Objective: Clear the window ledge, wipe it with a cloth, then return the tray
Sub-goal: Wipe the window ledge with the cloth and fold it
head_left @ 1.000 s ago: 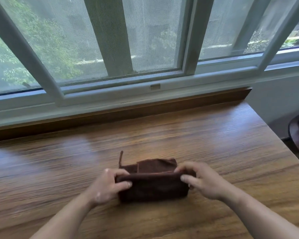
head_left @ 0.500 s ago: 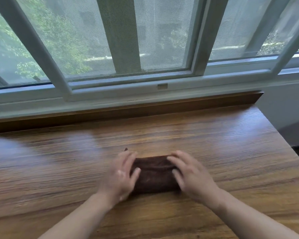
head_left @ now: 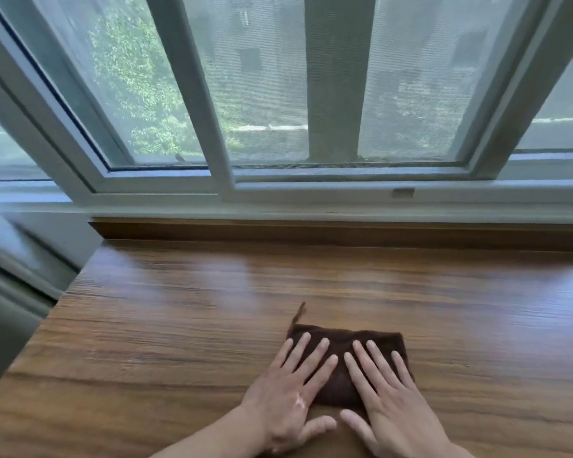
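We stand at a wooden window ledge, its grain running side to side, with a raised wooden strip along its far edge. Beyond that strip rises a pale sliding window frame; through the glass we see green foliage and blurred buildings.

From the head view, a folded dark brown cloth lies flat on the ledge directly under our fingers, and a thin loop or tag sticks out from its far left corner. Our left hand lies palm down with fingers straight and spread over the cloth's left half. Our right hand lies the same way, flat and spread, over the right half. The two thumbs nearly meet at the cloth's near edge. Neither hand grips anything; both press flat.
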